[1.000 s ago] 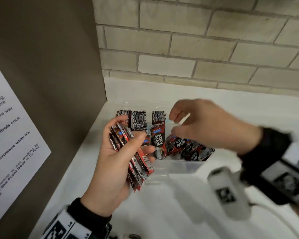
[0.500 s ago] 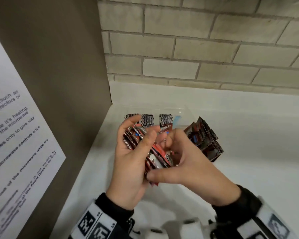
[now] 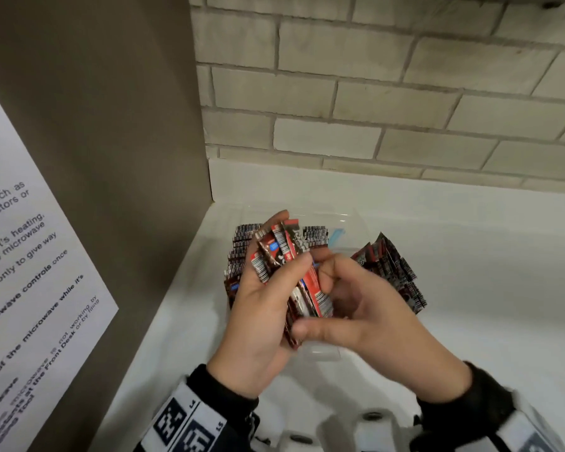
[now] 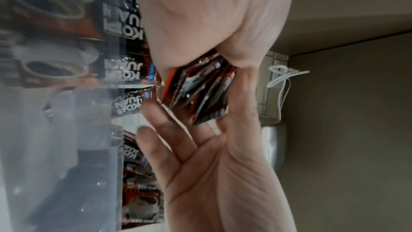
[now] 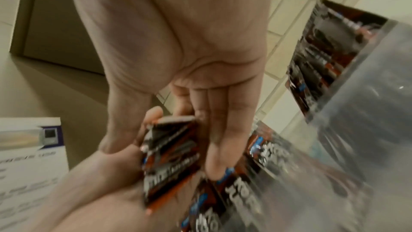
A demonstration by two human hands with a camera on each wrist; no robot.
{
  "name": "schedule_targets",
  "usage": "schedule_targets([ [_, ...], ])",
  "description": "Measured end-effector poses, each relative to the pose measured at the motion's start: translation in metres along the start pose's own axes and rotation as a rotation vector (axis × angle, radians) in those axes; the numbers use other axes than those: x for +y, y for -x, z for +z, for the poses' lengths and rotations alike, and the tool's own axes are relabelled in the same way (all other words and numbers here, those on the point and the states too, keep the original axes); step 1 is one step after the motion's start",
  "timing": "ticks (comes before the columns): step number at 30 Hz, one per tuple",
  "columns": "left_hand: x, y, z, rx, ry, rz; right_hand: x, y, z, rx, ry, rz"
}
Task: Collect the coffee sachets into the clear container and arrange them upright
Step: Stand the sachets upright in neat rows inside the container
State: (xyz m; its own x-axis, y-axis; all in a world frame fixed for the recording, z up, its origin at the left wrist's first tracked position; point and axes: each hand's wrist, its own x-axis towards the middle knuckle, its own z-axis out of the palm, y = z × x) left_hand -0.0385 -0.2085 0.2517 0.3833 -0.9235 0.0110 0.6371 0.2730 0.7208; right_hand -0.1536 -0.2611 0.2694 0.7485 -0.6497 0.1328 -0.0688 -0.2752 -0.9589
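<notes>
My left hand (image 3: 287,252) grips a bundle of red-and-black coffee sachets (image 3: 282,249) above the near side of the clear container (image 3: 346,220). Its thumb lies across the bundle's face. My right hand (image 3: 317,303) holds the bundle's near end, thumb underneath and fingers curled on the right side. The left wrist view shows the bundle (image 4: 200,91) edge-on between both hands; in the right wrist view my fingers press along its side (image 5: 169,151). Inside the container, sachets (image 3: 242,243) stand upright at the left and a bunch (image 3: 392,272) leans at the right.
The container sits on a white counter (image 3: 470,288) in a corner. A brown panel (image 3: 111,158) with a white printed notice (image 3: 20,272) closes the left side, and a brick wall (image 3: 372,93) runs behind. A white cable (image 4: 283,77) hangs by the panel.
My right hand came back from above the container to the bundle in my left hand and took its near end. The bundle now sits a little higher in my left hand.
</notes>
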Motion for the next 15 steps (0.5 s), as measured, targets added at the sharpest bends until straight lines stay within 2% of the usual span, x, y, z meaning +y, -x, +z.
schedule_targets([
  [6,0.005,-0.011,0.003,-0.046,-0.008,-0.009,-0.009,-0.009,-0.017,0.174,0.149,-0.020],
  [9,0.009,-0.016,-0.002,-0.019,-0.005,0.039,-0.011,-0.012,-0.016,0.168,0.143,-0.011],
  [15,0.008,-0.015,-0.006,0.040,-0.132,0.164,-0.009,-0.017,-0.010,0.302,0.164,0.015],
])
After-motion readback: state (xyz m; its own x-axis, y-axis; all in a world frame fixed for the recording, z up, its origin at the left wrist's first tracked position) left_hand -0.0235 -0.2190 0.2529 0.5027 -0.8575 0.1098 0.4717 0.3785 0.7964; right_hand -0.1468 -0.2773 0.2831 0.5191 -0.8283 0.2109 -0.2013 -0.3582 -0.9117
